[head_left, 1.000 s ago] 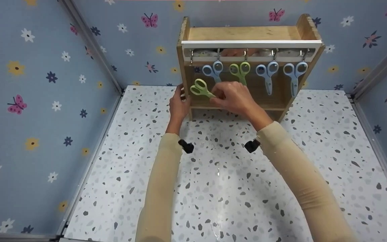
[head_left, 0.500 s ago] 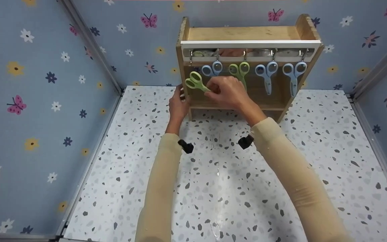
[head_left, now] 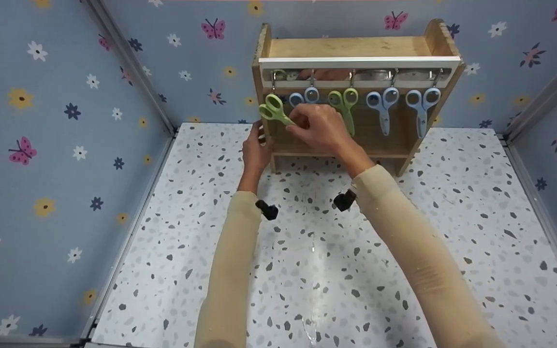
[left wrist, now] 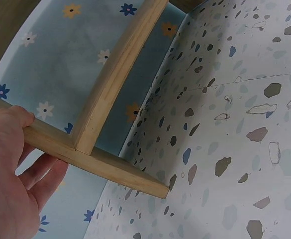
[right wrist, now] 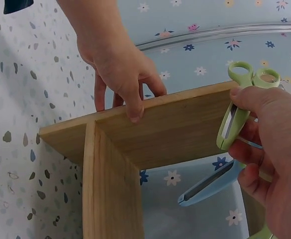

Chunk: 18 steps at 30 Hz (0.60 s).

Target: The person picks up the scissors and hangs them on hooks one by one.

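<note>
My right hand (head_left: 324, 126) pinches a pair of green scissors (head_left: 274, 108) by the blade end, handle loops pointing up and left. In the head view the loops overlap the rack's left side, just below the leftmost hook (head_left: 273, 82). My left hand (left wrist: 16, 164) grips the left side panel of the wooden rack (left wrist: 120, 169), thumb on one face and fingers on the other. Beside the held pair hang blue scissors (right wrist: 212, 184), partly hidden behind my right hand in the head view. Another green pair (head_left: 346, 107) hangs at the middle hook.
Two more blue scissors, one pair (head_left: 383, 108) and another pair (head_left: 422, 108), hang on the right-hand hooks. A white rail (head_left: 360, 63) bears the hooks. The rack stands on a speckled table (head_left: 307, 270) against a flowered blue wall (head_left: 172, 58).
My right hand has moved left and up with the green scissors, bringing their loops from inside the rack to its left side near the hook. My left hand stays on the side panel.
</note>
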{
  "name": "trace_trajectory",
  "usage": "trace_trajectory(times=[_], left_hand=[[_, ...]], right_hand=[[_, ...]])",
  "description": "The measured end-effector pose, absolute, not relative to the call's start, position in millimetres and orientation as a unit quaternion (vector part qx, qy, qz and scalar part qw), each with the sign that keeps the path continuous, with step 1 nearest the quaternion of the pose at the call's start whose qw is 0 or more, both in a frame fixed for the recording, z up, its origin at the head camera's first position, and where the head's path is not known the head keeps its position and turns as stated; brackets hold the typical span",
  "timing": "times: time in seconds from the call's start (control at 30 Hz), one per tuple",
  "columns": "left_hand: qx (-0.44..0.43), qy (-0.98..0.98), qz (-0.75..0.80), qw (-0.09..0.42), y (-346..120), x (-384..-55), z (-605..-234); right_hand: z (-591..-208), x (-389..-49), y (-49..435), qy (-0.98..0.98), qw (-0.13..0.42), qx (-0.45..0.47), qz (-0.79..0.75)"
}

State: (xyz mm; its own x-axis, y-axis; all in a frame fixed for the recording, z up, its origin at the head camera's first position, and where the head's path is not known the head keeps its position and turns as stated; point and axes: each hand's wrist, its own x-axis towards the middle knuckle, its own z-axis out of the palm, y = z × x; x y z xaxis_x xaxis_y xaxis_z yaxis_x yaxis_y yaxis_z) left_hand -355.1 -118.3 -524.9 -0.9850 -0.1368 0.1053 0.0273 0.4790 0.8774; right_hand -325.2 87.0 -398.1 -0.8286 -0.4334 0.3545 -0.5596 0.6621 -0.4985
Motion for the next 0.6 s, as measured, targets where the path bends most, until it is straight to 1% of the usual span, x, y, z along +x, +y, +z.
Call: trace_trajectory(times=[0.3, 0.6], left_hand=[[0.024, -0.853, -0.513, 0.092, -119.7, -353.9, -526.5], [0.027, -0.856, -0.508, 0.092, -119.3, -355.4, -527.2]], right_hand=[[-399.9, -328.1, 85.8, -0.905, 0.094, 0.254, 0.328], [-401.5, -329.6, 83.9, -0.9, 0.098, 0.246, 0.347]])
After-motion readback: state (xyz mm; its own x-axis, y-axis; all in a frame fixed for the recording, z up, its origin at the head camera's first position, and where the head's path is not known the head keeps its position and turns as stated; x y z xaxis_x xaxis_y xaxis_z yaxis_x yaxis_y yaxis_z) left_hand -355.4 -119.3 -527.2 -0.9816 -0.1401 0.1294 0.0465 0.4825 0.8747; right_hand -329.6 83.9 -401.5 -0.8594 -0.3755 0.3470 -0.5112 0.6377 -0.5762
